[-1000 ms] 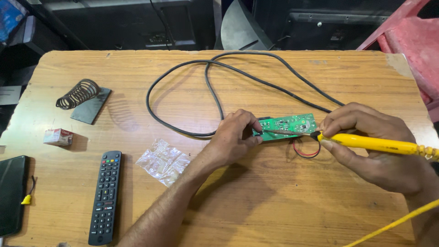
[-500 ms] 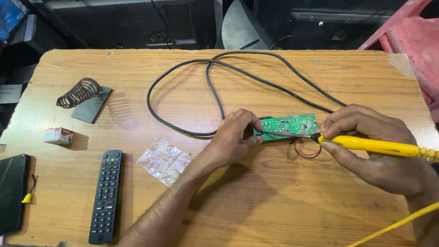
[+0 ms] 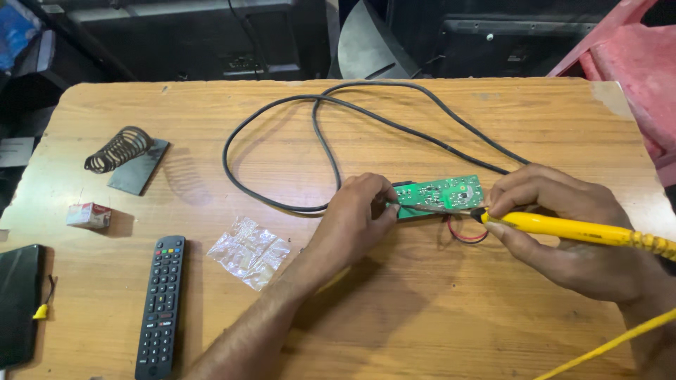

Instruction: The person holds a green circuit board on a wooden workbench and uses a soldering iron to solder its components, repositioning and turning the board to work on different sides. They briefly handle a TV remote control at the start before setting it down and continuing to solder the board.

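Two hands, unmoved over the last second: left hand (image 3: 355,214) pinches the small green rectangular circuit board (image 3: 442,194), right-of-centre on the wooden worktop (image 3: 436,317); right hand (image 3: 563,232) grips the yellow-handled soldering iron (image 3: 570,226), tip on the board. Work continues at one spot. Red wire loop (image 3: 466,233) beneath.

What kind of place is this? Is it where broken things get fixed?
Probably an electronics repair bench. The right hand holds a yellow soldering iron to a green circuit board steadied by the left hand, with a coiled iron stand nearby.
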